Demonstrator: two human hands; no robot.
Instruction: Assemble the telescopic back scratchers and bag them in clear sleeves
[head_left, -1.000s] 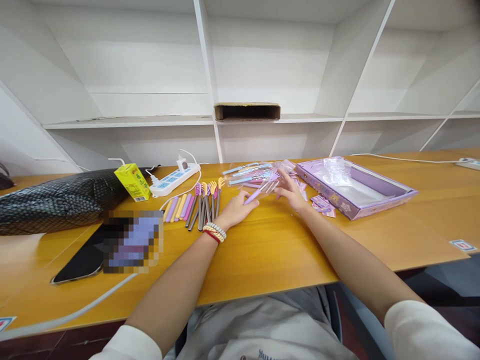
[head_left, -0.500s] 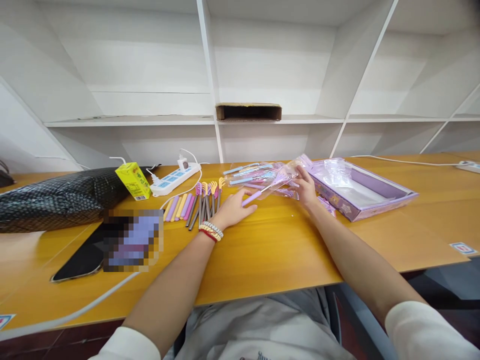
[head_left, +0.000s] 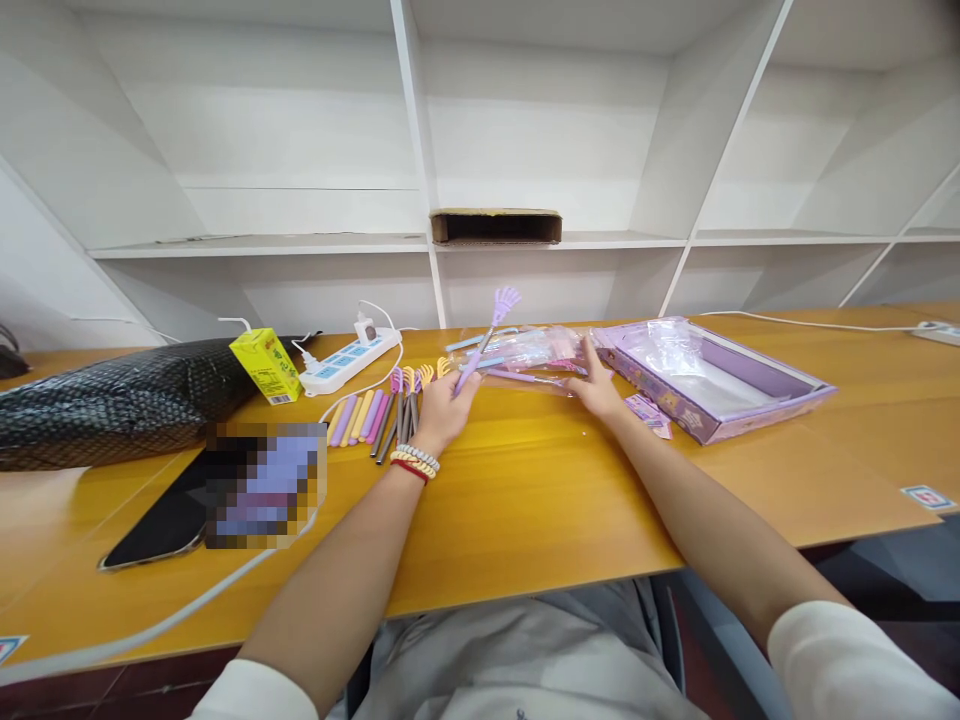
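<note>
My left hand [head_left: 444, 405] is closed around the grip of a purple back scratcher [head_left: 484, 345]. Its hand-shaped head points up and its metal rod shows bare, out of any wrapper. My right hand [head_left: 598, 385] has thumb and index finger spread and lies at the right end of a heap of clear plastic bags [head_left: 525, 350], touching them. Blue and purple back scratchers show through that plastic. Left of my left hand lie loose purple, yellow and pink grips [head_left: 354, 418] in a row. Beside them are metal rods [head_left: 403, 420] with yellow and purple hand-shaped heads, partly hidden by my hand.
An open purple box [head_left: 750, 405] with clear plastic inside stands right, a pink packet [head_left: 649, 415] beside it. On the left are a yellow drink carton [head_left: 265, 366], a power strip [head_left: 349, 362], a black wrapped bundle [head_left: 127, 400], a phone [head_left: 161, 510] and a white cable [head_left: 202, 600].
The purple back scratcher has come out of its clear wrapper. My left hand has moved it left and tilted its head upward. My right hand's fingers have spread over the bags.
</note>
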